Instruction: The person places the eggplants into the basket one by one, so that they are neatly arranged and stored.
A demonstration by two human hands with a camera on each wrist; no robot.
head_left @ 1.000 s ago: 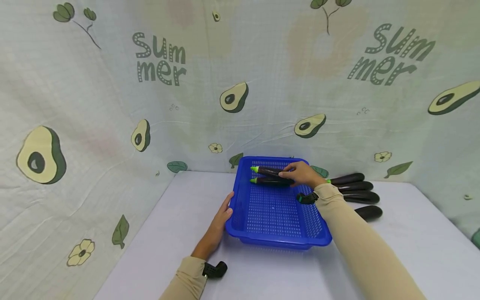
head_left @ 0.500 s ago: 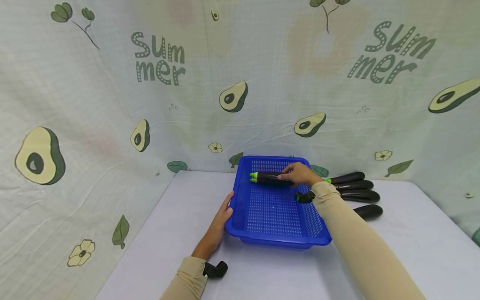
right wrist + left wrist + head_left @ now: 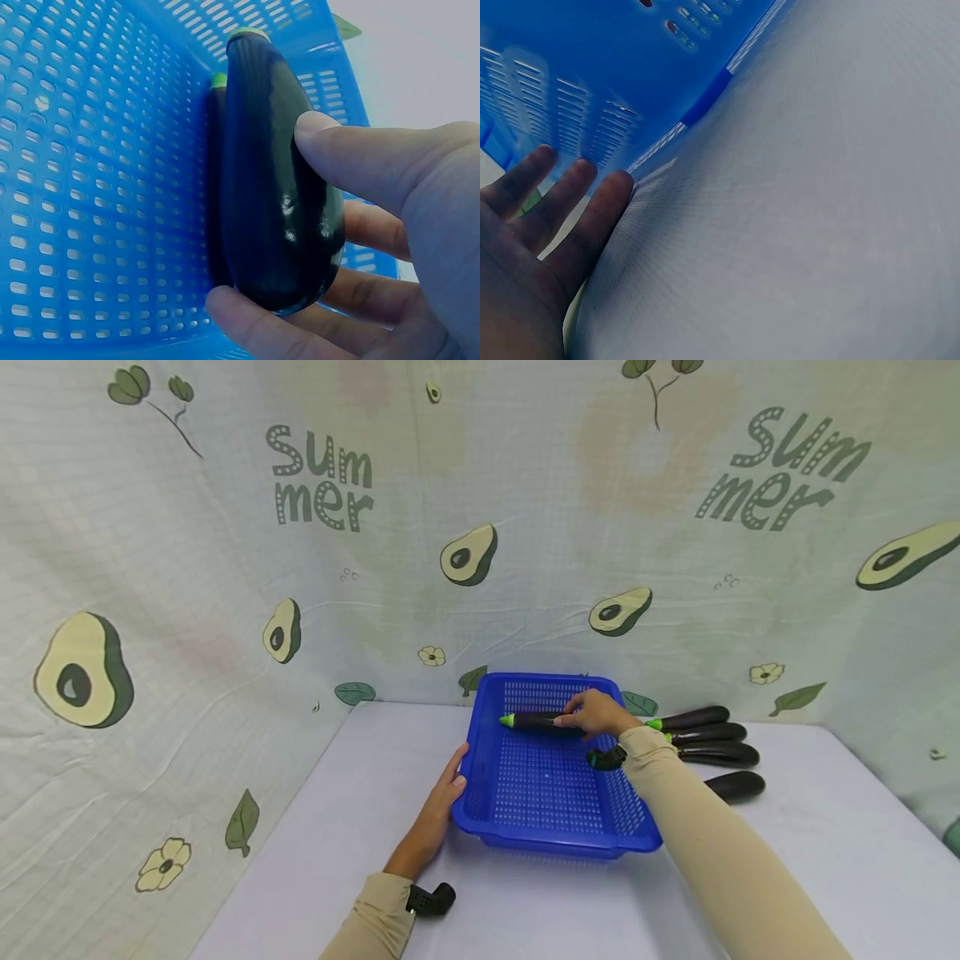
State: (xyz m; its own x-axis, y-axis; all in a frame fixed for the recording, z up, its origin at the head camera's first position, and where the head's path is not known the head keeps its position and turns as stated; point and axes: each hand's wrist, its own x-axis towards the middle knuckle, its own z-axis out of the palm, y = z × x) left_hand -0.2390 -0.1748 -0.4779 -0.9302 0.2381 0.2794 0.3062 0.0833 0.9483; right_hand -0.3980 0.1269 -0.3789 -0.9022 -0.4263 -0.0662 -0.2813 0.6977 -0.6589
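Observation:
A blue perforated plastic basket [image 3: 543,789] stands on the white table. Over its far part, my right hand [image 3: 596,714] grips a dark, glossy eggplant [image 3: 274,187], thumb on one side and fingers round its blunt end. A second eggplant [image 3: 215,180] lies right beside it in the right wrist view, mostly covered by the held one. From the head, the two overlap and only one green stem end shows. My left hand [image 3: 431,814] touches the basket's left side with its fingers extended; the left wrist view shows those fingertips [image 3: 615,187] against the basket's wall.
Several more eggplants [image 3: 720,752] lie on the table [image 3: 360,793] to the right of the basket, partly behind my right forearm. A cloth [image 3: 540,485] printed with avocados hangs behind the table.
The right hand has brought the held eggplant slightly toward me, until it lines up over the other one in the head view. The left hand and basket have stayed put.

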